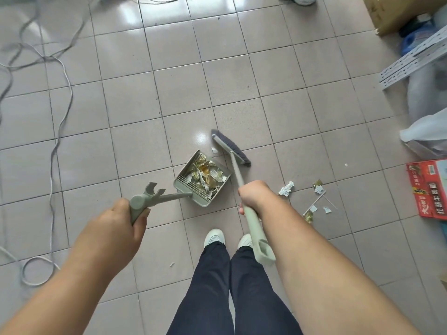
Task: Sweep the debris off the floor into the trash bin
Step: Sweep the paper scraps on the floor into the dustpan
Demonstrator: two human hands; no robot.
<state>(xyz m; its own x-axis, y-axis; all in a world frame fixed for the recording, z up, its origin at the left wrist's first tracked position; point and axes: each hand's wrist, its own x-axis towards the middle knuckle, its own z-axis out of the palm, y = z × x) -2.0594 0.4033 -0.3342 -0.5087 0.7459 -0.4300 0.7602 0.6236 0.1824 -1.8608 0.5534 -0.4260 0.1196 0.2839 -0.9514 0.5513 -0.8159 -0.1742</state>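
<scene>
My left hand (122, 223) grips the handle of a pale green dustpan (186, 183) that sits on the tiled floor ahead of my feet. Crumpled paper and gold foil scraps fill its tray. My right hand (254, 195) grips the pale green handle of a broom (231, 147), whose dark bristle head rests on the floor just right of the pan's far edge. A small white scrap (214, 150) lies beside the bristles. More debris (286, 188) lies on the tiles to the right: a crumpled wad, paper bits, gold foil and thin sticks (314, 205). No trash bin is in view.
Grey cables (60, 131) loop over the floor at left. At right stand a red printed box (428, 189), a white plastic bag (425, 134), perforated metal rails (413, 60) and a cardboard box (391, 13). My white shoes (214, 236) are below the pan.
</scene>
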